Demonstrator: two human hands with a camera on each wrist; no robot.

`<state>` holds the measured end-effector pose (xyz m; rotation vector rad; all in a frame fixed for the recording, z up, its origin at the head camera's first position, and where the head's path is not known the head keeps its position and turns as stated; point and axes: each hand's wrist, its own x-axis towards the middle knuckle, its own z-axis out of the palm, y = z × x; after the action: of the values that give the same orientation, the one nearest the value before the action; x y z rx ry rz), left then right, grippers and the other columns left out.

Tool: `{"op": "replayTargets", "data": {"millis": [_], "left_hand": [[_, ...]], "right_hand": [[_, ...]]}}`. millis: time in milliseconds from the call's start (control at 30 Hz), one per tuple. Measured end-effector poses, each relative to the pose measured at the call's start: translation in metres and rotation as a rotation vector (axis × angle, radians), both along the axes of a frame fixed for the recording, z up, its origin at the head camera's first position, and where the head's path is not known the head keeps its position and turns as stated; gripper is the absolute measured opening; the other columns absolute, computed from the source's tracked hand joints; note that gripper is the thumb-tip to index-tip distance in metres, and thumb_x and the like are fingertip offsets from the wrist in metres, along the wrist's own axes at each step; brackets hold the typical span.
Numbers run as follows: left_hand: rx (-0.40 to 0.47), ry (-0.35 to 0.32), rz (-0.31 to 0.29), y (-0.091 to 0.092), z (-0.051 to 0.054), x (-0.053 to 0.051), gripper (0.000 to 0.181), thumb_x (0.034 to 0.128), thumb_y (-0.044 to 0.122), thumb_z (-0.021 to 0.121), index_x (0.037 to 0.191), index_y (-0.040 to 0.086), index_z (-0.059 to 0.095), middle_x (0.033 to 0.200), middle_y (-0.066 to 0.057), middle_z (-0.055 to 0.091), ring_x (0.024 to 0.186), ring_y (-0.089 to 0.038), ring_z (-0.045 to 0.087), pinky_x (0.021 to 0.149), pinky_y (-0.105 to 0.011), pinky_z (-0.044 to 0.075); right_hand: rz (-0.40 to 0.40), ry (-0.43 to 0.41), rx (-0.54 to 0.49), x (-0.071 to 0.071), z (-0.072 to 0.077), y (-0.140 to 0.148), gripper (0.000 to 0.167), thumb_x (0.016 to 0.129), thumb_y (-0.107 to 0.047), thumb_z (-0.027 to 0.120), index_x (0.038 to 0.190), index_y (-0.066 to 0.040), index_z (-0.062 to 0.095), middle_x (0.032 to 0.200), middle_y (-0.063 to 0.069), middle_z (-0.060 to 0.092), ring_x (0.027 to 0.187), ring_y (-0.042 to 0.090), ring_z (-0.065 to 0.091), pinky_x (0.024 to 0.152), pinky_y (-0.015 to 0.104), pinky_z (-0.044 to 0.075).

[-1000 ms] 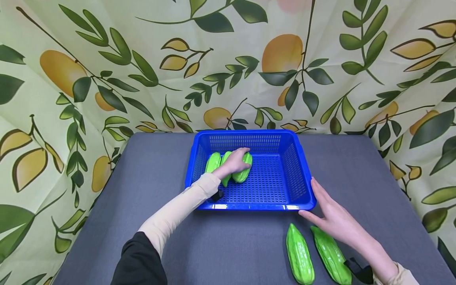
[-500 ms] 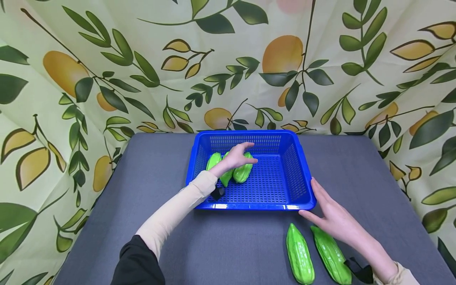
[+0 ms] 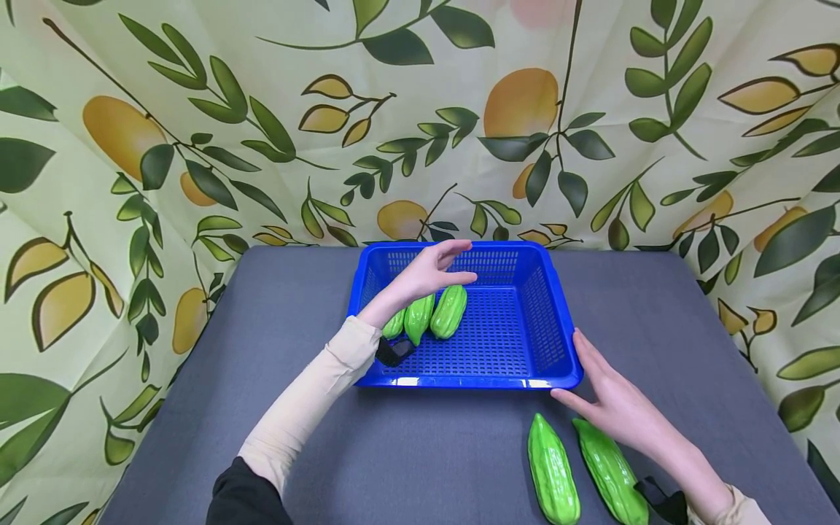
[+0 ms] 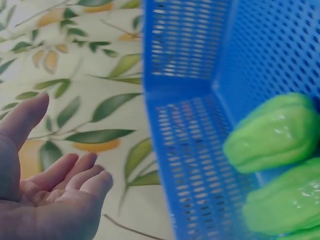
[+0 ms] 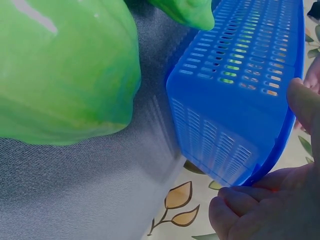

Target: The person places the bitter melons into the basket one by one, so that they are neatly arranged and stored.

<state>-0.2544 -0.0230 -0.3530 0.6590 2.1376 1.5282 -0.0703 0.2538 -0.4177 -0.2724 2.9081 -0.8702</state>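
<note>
Above the left part of a blue basket (image 3: 499,382), my left hand (image 3: 420,278) is raised with thumb and fingers apart, holding nothing. Three green ridged vegetables lie side by side in the basket under it, the rightmost (image 3: 449,312) fully in sight, the leftmost partly hidden by the wrist. In the left wrist view that hand (image 4: 60,200) is clear of the basket (image 4: 185,150). My right hand (image 3: 623,405) grips the basket's front right corner, thumb at the front rim and fingers along the right side; the right wrist view shows the hand (image 5: 280,200) at the rim.
Two more green vegetables, one (image 3: 553,470) beside the other (image 3: 610,470), lie on the grey table (image 3: 420,452) in front of the basket, near the right forearm. A cloth (image 3: 262,175) with leaf and fruit patterns hangs behind and at both sides.
My left hand has let go of the rightmost vegetable in the basket and moved up and away from it, towards the basket's back rim. The right hand stays where it was.
</note>
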Motion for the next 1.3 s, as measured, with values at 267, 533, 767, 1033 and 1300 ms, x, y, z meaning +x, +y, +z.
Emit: {"op": "replayTargets", "data": {"millis": [267, 533, 767, 1033, 1300], "left_hand": [[-0.007, 0.004, -0.041, -0.014, 0.014, 0.017, 0.065, 0.0884, 0.020, 0.068, 0.145, 0.012, 0.036, 0.151, 0.000, 0.038, 0.143, -0.014, 0.029, 0.119, -0.033, 0.026], [0.052, 0.035, 0.005, -0.034, 0.020, 0.037, 0.064, 0.0883, 0.017, 0.068, 0.144, 0.014, 0.038, 0.150, 0.000, 0.040, 0.142, -0.013, 0.031, 0.118, -0.032, 0.027], [0.122, 0.059, 0.051, -0.053, 0.020, 0.054, 0.065, 0.0878, 0.011, 0.067, 0.145, 0.011, 0.037, 0.150, -0.004, 0.039, 0.141, -0.014, 0.033, 0.118, -0.031, 0.026], [0.154, 0.103, 0.092, -0.069, 0.025, 0.072, 0.067, 0.0869, 0.007, 0.067, 0.145, 0.012, 0.036, 0.151, -0.001, 0.038, 0.142, -0.011, 0.031, 0.119, -0.030, 0.024], [0.119, 0.124, 0.196, -0.098, 0.024, 0.087, 0.069, 0.0869, 0.008, 0.068, 0.146, 0.014, 0.034, 0.152, -0.001, 0.036, 0.144, -0.016, 0.028, 0.119, -0.037, 0.023]], "right_hand": [[0.001, 0.004, -0.001, 0.000, 0.000, -0.001, 0.095, 0.089, -0.045, 0.061, 0.152, -0.006, 0.002, 0.157, 0.023, 0.011, 0.140, 0.045, 0.022, 0.104, 0.064, 0.030], [0.001, -0.016, 0.002, 0.000, -0.001, -0.001, 0.096, 0.089, -0.046, 0.061, 0.152, -0.006, 0.001, 0.158, 0.023, 0.010, 0.140, 0.045, 0.022, 0.103, 0.065, 0.031], [-0.005, -0.030, 0.009, 0.000, 0.001, 0.000, 0.096, 0.089, -0.048, 0.060, 0.152, -0.007, 0.000, 0.158, 0.022, 0.009, 0.141, 0.045, 0.022, 0.103, 0.065, 0.031], [-0.005, -0.042, 0.012, -0.001, 0.000, 0.000, 0.097, 0.089, -0.049, 0.060, 0.152, -0.007, -0.001, 0.158, 0.022, 0.008, 0.141, 0.045, 0.021, 0.103, 0.066, 0.030], [0.004, -0.035, -0.002, -0.002, 0.002, 0.000, 0.096, 0.090, -0.046, 0.061, 0.152, -0.008, -0.002, 0.158, 0.022, 0.007, 0.141, 0.046, 0.021, 0.102, 0.066, 0.030]]}}
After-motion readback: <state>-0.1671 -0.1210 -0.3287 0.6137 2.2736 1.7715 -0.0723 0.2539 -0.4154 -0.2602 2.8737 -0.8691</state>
